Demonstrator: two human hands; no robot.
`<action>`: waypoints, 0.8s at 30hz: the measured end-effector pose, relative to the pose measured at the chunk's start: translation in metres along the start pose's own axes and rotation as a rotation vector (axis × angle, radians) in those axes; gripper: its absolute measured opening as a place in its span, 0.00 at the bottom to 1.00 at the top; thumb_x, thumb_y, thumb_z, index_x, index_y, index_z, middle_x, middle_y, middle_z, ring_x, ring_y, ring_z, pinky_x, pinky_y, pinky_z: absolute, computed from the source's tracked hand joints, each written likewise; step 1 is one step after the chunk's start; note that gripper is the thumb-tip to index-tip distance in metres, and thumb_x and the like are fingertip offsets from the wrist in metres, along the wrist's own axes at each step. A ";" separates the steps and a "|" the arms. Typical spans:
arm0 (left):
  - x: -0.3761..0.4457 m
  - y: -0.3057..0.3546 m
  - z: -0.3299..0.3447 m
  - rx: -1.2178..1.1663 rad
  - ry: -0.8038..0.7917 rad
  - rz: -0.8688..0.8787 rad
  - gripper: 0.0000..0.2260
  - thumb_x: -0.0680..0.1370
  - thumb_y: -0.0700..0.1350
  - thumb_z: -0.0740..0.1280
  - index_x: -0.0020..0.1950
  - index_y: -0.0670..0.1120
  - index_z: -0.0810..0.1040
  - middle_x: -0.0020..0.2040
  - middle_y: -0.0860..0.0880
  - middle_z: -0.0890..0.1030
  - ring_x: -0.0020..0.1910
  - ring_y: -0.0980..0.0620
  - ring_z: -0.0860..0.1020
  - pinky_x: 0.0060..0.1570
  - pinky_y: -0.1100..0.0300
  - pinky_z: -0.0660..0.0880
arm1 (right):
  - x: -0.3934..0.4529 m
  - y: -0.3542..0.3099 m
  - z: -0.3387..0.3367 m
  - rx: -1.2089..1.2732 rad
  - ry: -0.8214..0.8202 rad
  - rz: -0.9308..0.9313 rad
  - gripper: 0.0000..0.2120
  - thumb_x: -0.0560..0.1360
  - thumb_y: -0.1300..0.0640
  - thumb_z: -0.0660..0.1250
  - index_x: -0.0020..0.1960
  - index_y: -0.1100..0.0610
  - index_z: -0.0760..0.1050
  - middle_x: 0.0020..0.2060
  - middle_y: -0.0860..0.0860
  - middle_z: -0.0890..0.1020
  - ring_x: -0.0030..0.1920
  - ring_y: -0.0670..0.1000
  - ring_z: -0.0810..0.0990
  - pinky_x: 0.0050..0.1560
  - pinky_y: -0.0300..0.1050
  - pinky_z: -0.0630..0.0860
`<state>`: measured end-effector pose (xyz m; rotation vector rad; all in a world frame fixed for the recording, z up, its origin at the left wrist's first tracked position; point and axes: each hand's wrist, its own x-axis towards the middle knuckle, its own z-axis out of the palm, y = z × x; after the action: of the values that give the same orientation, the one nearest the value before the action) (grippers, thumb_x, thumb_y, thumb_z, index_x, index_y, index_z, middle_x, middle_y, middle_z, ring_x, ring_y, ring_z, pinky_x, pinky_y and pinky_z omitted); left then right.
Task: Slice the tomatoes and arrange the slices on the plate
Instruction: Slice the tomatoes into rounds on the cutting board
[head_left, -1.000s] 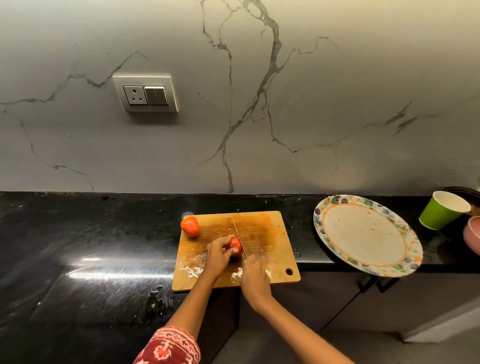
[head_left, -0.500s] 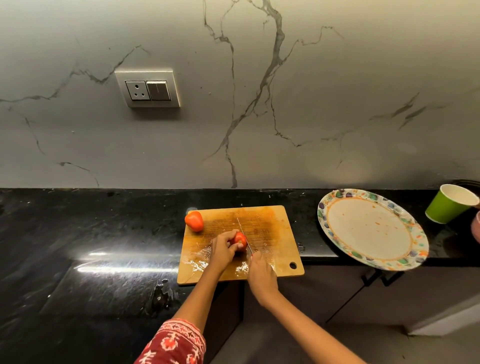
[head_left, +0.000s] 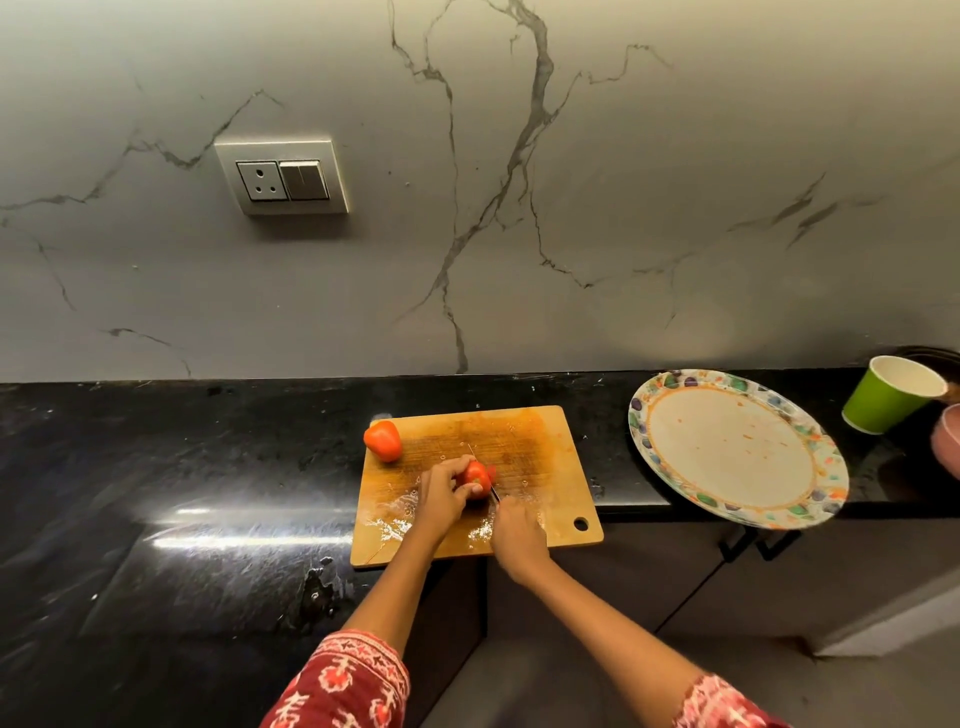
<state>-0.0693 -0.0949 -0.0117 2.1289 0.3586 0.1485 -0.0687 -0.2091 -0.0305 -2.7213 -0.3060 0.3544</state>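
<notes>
The left hand (head_left: 440, 488) is curling around a tomato (head_left: 477, 479) at the cutting board (head_left: 540, 467) centre; the right hand (head_left: 517, 535) is gripping the knife (head_left: 493, 493). Another tomato (head_left: 383, 440) is sitting at ten o'clock, the plate (head_left: 737, 447) at three o'clock.

Both hands (head_left: 441, 491) on a tomato (head_left: 477, 479) and knife (head_left: 493, 492) atop the board (head_left: 540, 452)

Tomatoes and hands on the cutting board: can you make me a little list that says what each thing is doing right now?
left hand: holds the tomato being cut steady
right hand: grips the knife, blade down in that tomato
whole tomato: sits at the far left corner of the cutting board, untouched
plate: right of the board, no slices on it
green paper cup: tilted, beyond the plate
</notes>
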 end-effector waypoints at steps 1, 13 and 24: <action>-0.001 -0.001 0.000 -0.003 0.002 0.003 0.21 0.72 0.34 0.69 0.65 0.37 0.72 0.65 0.42 0.75 0.66 0.46 0.70 0.63 0.61 0.66 | 0.002 -0.003 -0.002 0.007 -0.006 0.004 0.12 0.81 0.61 0.53 0.63 0.61 0.67 0.60 0.57 0.75 0.60 0.55 0.75 0.55 0.45 0.73; 0.003 -0.003 -0.001 -0.035 0.003 -0.032 0.21 0.73 0.35 0.69 0.66 0.39 0.72 0.66 0.42 0.73 0.67 0.47 0.69 0.63 0.63 0.64 | -0.010 0.009 -0.024 0.094 0.080 0.020 0.12 0.82 0.59 0.49 0.59 0.62 0.68 0.53 0.58 0.79 0.54 0.58 0.79 0.45 0.47 0.72; 0.001 -0.001 0.001 -0.010 0.049 -0.025 0.21 0.72 0.35 0.70 0.65 0.38 0.73 0.64 0.42 0.75 0.65 0.47 0.71 0.56 0.66 0.64 | -0.020 -0.008 -0.019 0.125 0.055 0.002 0.15 0.83 0.55 0.48 0.62 0.60 0.67 0.56 0.57 0.77 0.57 0.57 0.77 0.50 0.48 0.72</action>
<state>-0.0679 -0.0950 -0.0135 2.1125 0.4121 0.1886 -0.0836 -0.2134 -0.0062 -2.6040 -0.2571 0.2891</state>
